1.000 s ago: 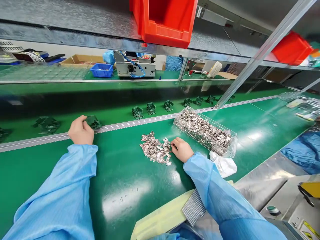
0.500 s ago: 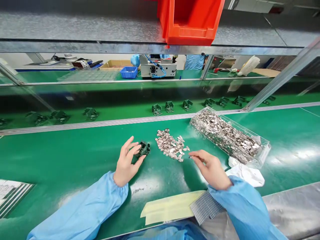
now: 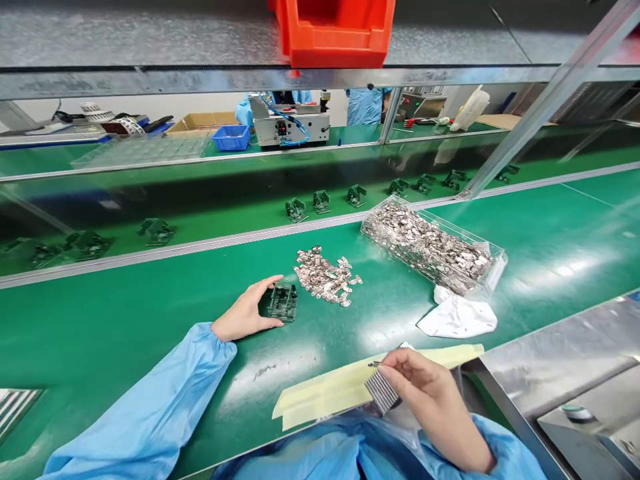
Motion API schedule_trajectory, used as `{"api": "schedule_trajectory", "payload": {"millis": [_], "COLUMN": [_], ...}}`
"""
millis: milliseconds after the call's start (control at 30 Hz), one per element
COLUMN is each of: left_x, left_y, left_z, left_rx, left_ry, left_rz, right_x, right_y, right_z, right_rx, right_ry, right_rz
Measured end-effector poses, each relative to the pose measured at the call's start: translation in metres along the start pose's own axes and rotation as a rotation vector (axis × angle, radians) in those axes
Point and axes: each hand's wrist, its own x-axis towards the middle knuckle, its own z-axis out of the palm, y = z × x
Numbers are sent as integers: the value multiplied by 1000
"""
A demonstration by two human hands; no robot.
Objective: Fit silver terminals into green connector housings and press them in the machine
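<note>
- The left hand (image 3: 245, 315) is resting on the green surface (image 3: 150, 313), its fingers (image 3: 265, 285) curled around a small dark plastic part (image 3: 283, 301) and pinning it flat, in the middle of the surface.
- The right hand (image 3: 430, 400) is hovering near the person's body, fingers pinched together on a tiny thin piece (image 3: 374, 364); I cannot tell exactly what that piece is, it is too small.
- Just under that hand a ribbed grey block (image 3: 383, 390) is lying on a pale yellow sheet (image 3: 325, 393).
- A loose heap of small metal clips (image 3: 325, 277) is sitting just to the right of the dark part, and a clear tray (image 3: 495, 267) full of the same clips is standing farther right, with a white cloth (image 3: 457, 317) near it.
- To do this well, I would judge that the left hand should be keeping the part steady and level, leaving its top uncovered.
- The pinch on the thin piece looks light; a grip close to its end may be giving better aim.
</note>
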Motion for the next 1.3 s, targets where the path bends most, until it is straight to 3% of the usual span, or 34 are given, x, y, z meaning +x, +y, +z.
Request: {"api": "schedule_trajectory", "payload": {"millis": [100, 200, 267, 367, 500, 767, 1033, 1300], "left_x": [-7, -12, -14, -13, -12, -21, -25, -28], "left_y": [16, 42, 67, 104, 134, 140, 136, 131], "left_z": [18, 44, 62, 86, 106, 111, 111, 115], "left_rx": [-55, -279, -493, -762, -949, -968, -896, -756], "left_ry": [174, 271, 241, 103, -9, -160, -212, -174], "left_rz": [76, 88, 58, -25, -33, 20, 61, 89], "right_x": [1, 3, 2, -2, -12, -21, -20, -20], "right_y": [3, 6, 7, 7, 6, 14, 15, 18], "right_z": [15, 23, 24, 20, 16, 25, 31, 35], "right_rx": [90, 123, 128, 103, 76, 31, -23, -18], "right_ry": [63, 100, 126, 172, 240, 299, 395, 426], "right_rz": [-41, -56, -58, -43, -33, -69, -127, -127]}}
